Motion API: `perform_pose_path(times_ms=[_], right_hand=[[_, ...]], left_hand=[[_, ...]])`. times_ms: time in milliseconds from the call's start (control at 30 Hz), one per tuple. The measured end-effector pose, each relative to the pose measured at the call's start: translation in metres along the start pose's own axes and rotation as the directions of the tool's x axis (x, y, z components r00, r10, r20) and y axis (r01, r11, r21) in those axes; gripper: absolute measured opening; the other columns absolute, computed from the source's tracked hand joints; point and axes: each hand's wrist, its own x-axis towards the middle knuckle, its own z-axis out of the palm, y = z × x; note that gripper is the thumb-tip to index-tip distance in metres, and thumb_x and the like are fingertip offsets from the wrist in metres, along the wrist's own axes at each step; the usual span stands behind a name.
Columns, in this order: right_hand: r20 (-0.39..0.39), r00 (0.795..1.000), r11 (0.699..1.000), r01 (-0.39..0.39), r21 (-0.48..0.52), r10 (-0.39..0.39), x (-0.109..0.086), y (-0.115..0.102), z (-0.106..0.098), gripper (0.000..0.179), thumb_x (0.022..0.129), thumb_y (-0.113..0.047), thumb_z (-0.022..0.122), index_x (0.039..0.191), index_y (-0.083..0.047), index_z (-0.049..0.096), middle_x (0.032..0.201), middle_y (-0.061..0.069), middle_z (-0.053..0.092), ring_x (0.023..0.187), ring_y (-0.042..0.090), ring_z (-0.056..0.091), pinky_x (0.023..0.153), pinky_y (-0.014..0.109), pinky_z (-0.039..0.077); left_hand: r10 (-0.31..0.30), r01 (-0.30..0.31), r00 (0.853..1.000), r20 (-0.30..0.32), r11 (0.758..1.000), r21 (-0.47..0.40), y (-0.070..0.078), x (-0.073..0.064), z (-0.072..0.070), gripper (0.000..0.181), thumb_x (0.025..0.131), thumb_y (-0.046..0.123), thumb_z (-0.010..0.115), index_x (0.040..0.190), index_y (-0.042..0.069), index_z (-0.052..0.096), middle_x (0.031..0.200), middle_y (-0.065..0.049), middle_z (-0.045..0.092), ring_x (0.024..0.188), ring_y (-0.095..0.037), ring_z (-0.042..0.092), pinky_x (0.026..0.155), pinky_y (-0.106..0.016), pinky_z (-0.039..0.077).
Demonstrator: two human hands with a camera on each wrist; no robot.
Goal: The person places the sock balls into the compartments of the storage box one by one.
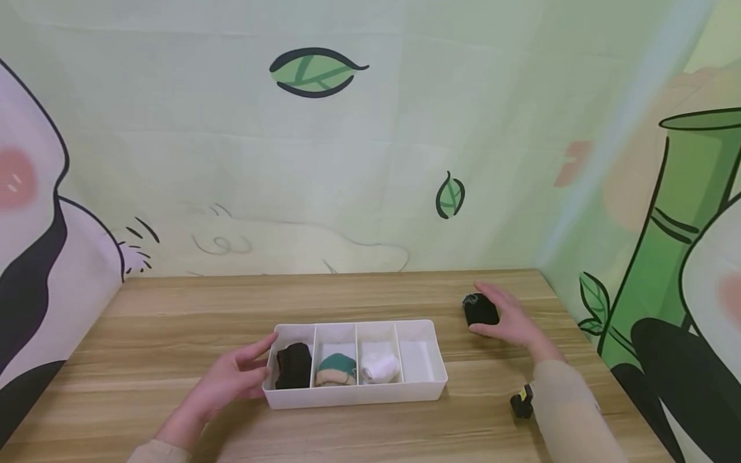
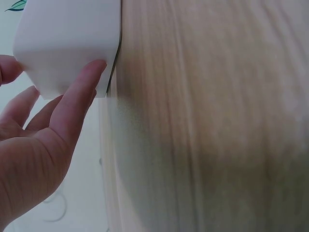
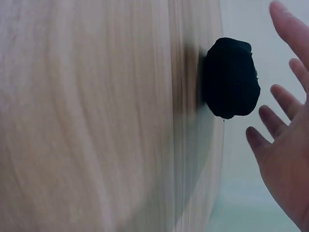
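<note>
A white divided box (image 1: 356, 396) sits on the wooden table. My left hand (image 1: 222, 379) touches its left end with extended fingers; in the left wrist view the fingertips rest on the box wall (image 2: 70, 36). From left to right its compartments hold what look like rolled socks: a black roll (image 1: 294, 366), a green and beige roll (image 1: 337, 370) and a white roll (image 1: 380, 368). The rightmost compartment has nothing in it. Further back on the right lies another black rolled sock (image 1: 480, 310). My right hand (image 1: 512, 321) reaches around it, fingers spread; a gap shows between them in the right wrist view.
The wooden table (image 1: 202, 308) ends at a printed cloth backdrop (image 1: 359, 161) behind and at both sides. A small black device (image 1: 522, 403) sits at the right wrist, beside the sleeve (image 1: 570, 405).
</note>
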Motion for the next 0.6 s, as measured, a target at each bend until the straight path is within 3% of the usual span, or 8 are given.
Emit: perform_pose_path(times_ms=[200, 600], right_hand=[[0.065, 0.997, 1.000, -0.029, 0.004, 0.029, 0.001, 0.003, 0.001, 0.097, 0.076, -0.032, 0.085, 0.152, 0.000, 0.032, 0.154, 0.032, 0.024, 0.140, 0.052, 0.019, 0.110, 0.072, 0.020], [0.089, 0.994, 0.998, -0.071, 0.000, 0.070, 0.002, 0.014, 0.008, 0.098, 0.078, -0.033, 0.084, 0.154, -0.003, 0.028, 0.156, 0.033, 0.017, 0.139, 0.056, 0.017, 0.107, 0.074, 0.023]], left_hand=[[-0.003, 0.003, 1.000, -0.006, 1.000, 0.000, 0.002, -0.001, 0.000, 0.068, 0.089, -0.002, 0.061, 0.151, 0.003, 0.034, 0.155, -0.031, 0.024, 0.124, -0.042, 0.051, 0.083, -0.045, 0.059], [-0.026, 0.027, 0.999, -0.043, 0.999, 0.027, 0.002, -0.002, 0.002, 0.068, 0.089, -0.002, 0.063, 0.151, 0.006, 0.037, 0.152, -0.032, 0.030, 0.121, -0.042, 0.055, 0.082, -0.044, 0.059]])
